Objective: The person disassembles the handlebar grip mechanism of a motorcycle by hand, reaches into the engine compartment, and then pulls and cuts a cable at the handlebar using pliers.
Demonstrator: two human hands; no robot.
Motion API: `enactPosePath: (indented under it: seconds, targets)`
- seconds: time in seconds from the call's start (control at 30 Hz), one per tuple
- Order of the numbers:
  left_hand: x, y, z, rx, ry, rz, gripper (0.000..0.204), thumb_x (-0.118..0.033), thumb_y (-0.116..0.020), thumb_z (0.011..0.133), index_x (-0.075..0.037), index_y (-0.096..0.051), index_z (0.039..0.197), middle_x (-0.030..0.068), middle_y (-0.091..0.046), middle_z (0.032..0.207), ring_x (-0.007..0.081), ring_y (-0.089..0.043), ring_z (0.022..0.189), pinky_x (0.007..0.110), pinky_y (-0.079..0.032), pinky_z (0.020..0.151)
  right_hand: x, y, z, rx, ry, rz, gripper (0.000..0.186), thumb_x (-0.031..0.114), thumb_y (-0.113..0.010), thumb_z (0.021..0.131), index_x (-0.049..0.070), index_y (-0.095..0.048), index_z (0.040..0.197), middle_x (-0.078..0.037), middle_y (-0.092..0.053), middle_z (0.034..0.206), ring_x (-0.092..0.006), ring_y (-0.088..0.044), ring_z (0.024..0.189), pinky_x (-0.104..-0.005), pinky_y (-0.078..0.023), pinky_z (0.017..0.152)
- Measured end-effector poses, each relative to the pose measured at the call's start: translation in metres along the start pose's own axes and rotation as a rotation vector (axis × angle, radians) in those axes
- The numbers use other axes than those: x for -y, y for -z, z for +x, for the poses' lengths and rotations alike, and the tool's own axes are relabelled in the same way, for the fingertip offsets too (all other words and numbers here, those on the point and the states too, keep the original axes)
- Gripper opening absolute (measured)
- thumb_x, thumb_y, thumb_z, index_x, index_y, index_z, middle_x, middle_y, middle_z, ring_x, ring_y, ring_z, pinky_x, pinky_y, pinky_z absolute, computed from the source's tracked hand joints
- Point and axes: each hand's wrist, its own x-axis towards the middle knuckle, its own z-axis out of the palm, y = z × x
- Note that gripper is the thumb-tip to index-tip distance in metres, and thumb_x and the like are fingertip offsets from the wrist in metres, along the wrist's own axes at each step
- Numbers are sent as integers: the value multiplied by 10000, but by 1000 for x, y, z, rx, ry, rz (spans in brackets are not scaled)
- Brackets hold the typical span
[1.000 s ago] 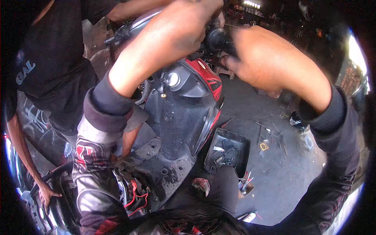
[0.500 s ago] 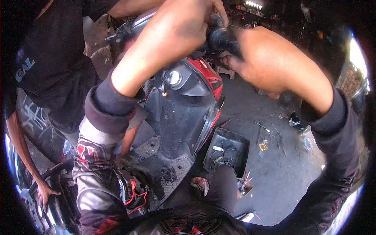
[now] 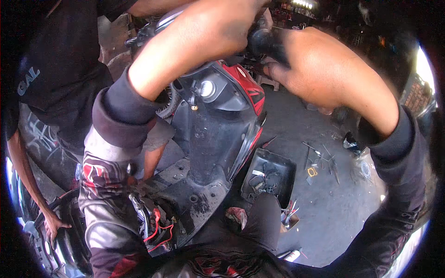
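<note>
A scooter with a dark grey inner leg shield (image 3: pixel 213 143) and red front panels (image 3: pixel 243 81) stands before me. Beyond its top, my right hand (image 3: pixel 315 65) is closed around a black handlebar grip (image 3: pixel 273 48), thumb toward me. My left hand (image 3: pixel 229 23) is at the inner end of that grip, fingers bent around something I cannot make out; the upper picture edge and the hand's own back hide most of them. A key (image 3: pixel 194 107) hangs below the round ignition lock (image 3: pixel 206 88).
At left, another person's hand (image 3: pixel 55 225) rests on black scooter bodywork (image 3: pixel 69 245). Red wires (image 3: pixel 158 224) stick up near the footboard (image 3: pixel 206 199). A black bin (image 3: pixel 289 173) holds small parts; tools (image 3: pixel 331 164) and a yellow gasket (image 3: pixel 312 172) lie on the floor.
My left hand has risen slightly toward the upper edge and its forearm has shifted left. My right hand keeps its hold on the handlebar grip.
</note>
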Motion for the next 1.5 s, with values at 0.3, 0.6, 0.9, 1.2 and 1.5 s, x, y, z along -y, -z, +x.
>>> enactPosePath:
  seconds: [0.3,0.6,0.9,1.2,1.5]
  targets:
    - [13,-4,0,-32,-146,17,417,86,-548,811,129,-492,1222,322,-672,820,477,-697,848,496,-541,689,11,14,-2,60,-137,159,306,234,-673,920,-60,-682,1006,-237,-684,694,-399,-722,696,-491,-586,730]
    - [7,0,-4,-28,-134,-7,381,103,-523,803,125,-497,1182,327,-662,805,480,-689,833,511,-521,685,6,3,-2,-40,-72,75,321,258,-693,899,-52,-698,981,-296,-697,846,-462,-700,843,-524,-561,789]
    - [6,-4,4,-30,-129,56,332,98,-550,784,127,-547,1115,299,-674,792,462,-696,813,477,-547,708,-3,0,-1,-15,-61,75,365,294,-657,939,-65,-693,989,-310,-686,851,-473,-690,859,-535,-551,788]
    - [10,3,-2,-119,-158,-109,230,34,-629,731,41,-708,947,248,-706,928,408,-682,948,450,-524,859,-2,3,0,10,-45,140,345,286,-639,958,-43,-696,1049,-289,-690,845,-461,-693,860,-528,-551,788]
    - [6,7,3,62,127,-127,184,29,-621,731,81,-696,891,284,-692,868,401,-697,860,454,-528,775,-3,-3,-2,-40,-59,167,323,281,-648,957,-33,-708,1004,-267,-691,786,-422,-715,765,-494,-569,745]
